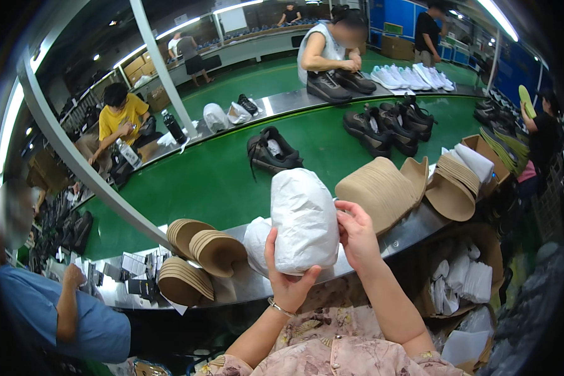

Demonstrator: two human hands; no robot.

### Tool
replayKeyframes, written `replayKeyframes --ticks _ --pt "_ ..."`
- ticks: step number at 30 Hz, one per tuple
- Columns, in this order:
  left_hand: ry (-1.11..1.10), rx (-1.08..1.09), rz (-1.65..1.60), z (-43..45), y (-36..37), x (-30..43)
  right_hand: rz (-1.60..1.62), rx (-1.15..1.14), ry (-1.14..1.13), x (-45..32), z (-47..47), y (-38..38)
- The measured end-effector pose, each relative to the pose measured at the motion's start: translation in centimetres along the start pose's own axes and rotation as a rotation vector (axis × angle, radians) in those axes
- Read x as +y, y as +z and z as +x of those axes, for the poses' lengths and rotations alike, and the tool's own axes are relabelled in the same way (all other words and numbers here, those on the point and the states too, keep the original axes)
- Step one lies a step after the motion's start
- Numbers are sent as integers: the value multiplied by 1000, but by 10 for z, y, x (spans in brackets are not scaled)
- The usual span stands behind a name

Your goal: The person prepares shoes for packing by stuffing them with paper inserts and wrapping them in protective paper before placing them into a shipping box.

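A rounded bundle wrapped in white tissue paper (304,221) is held up above the steel edge of the bench, and the paper hides what is inside. My left hand (289,282) grips it from below, thumb at the near end and fingers along its left side. At its right side, my right hand (356,230) has its thumb and index finger pinched together by the paper; what lies between them is too small to make out. Behind the bundle, partly covered, another white-wrapped item (257,242) rests on the steel edge.
Stacks of curved brown cardboard inserts stand left (216,254) and right (376,192). Dark sneakers (273,151) sit on the green conveyor belt (207,174). A carton of white paper (465,277) is low at right. A person in blue (75,305) works at left; others work across the belt.
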State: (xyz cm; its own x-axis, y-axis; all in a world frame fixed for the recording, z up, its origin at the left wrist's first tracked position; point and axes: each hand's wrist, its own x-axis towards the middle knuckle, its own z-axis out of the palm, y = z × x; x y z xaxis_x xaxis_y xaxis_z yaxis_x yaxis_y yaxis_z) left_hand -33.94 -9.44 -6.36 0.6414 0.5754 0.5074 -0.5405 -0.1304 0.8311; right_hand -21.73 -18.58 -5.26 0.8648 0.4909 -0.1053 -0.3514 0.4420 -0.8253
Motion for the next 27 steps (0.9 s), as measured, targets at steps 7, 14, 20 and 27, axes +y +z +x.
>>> replayKeyframes --ticks 7,14,20,27 --pt "-31 163 104 5 -10 -5 -79 52 -267 24 2 18" --pt "-97 350 -195 13 -10 8 -7 203 -297 35 8 17" --pt "-48 307 -273 19 -37 13 -360 257 -409 42 19 2" --pt "-89 123 -111 13 -48 3 -676 322 -504 50 26 -8"
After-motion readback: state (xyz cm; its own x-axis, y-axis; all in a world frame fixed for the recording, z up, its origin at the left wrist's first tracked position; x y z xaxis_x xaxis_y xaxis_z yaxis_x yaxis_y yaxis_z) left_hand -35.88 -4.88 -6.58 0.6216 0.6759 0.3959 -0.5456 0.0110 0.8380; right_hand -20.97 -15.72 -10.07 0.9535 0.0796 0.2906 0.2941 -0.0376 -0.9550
